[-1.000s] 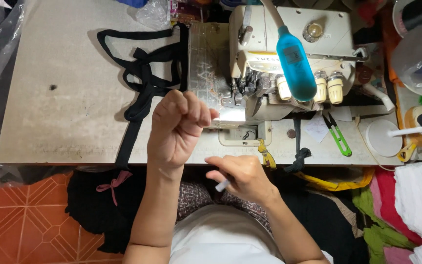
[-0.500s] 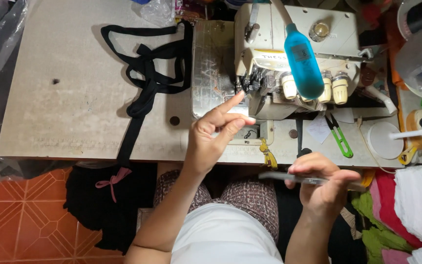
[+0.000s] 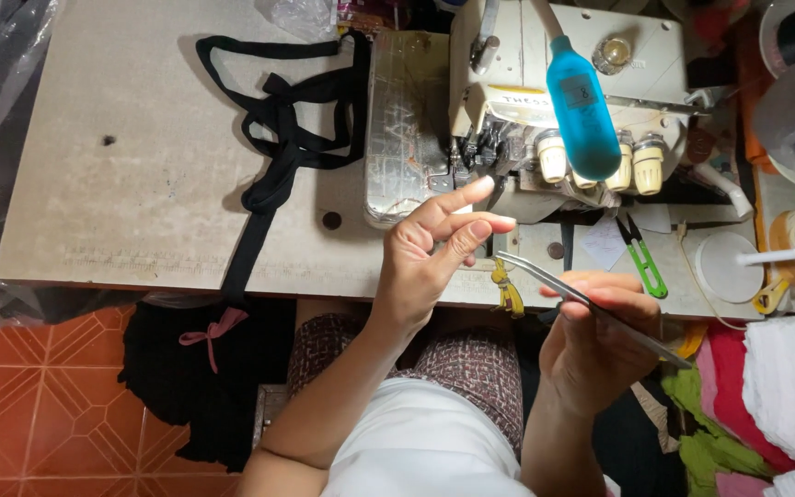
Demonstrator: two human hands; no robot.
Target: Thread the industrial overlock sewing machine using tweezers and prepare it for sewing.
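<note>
Pinched in the right hand [image 3: 595,345]: long metal tweezers [image 3: 591,308], near the surface's [image 3: 140,202] front edge.

Beyond them the cream sewing machine [image 3: 545,101] stood toward the far right corner, a black strap [image 3: 278,138] lying left of it. The slim, silvery tweezers ran lengthwise up-left, tips toward the left hand [image 3: 425,253], which was nearer the machine, fingers [image 3: 466,195] half-extended and apparently empty; green snips [image 3: 641,258] lay just right.

A small sewing workshop: an overlock sewing machine [image 3: 545,101] sits sunk into a worn grey tabletop [image 3: 140,202], black fabric straps [image 3: 278,129] lie beside it, green thread snips [image 3: 641,258] rest near its base, and stacked white cloth [image 3: 793,405] waits above an orange-tiled floor [image 3: 39,396].
</note>
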